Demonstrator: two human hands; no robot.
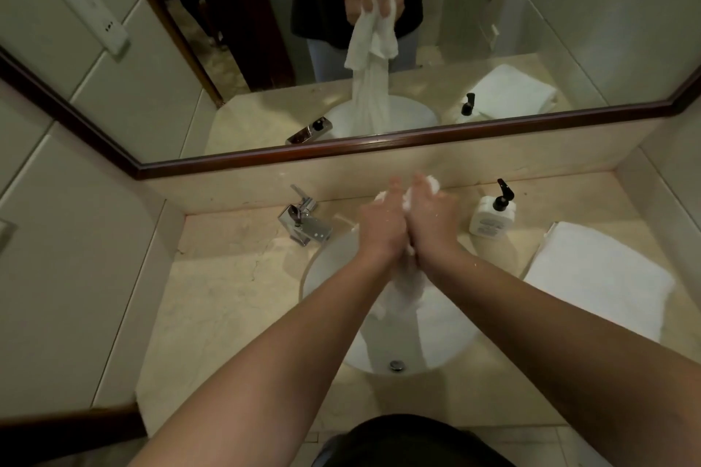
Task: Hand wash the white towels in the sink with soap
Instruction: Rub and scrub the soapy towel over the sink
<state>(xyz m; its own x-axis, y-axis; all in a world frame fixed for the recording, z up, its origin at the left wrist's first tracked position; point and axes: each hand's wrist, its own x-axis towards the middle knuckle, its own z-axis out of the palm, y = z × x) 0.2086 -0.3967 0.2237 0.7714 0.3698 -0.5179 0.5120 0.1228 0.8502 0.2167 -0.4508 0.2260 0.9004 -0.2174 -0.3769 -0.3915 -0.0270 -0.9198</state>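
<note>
Two hands meet over the sink [322,277] as I work a wet white towel [407,282] between them: my left hand [381,226] and my right hand [430,214] are pressed close together, each with fingers curled around a bunched part of the cloth, and the rest of it hangs down from my grip into the basin. Flecks of white on my right forearm look like suds, so I judge that soap has already gone on and that this is the scrubbing stage, not the start. The faucet [303,222] stands at the back left of the basin, and I can see no water running from it. The soap bottle [491,214] with its black pump sits upright on the bench [227,296] to the right of the sink, near the back wall. Just beside it, toward me, a second white towel [599,277] lies folded flat on the bench and appears dry and untouched. The mirror [227,49] above repeats the scene, showing the towel dangling from both fists. By my reading, the job is less than half done: this towel wants rinsing and wringing, and the folded one has yet to be washed at all.
</note>
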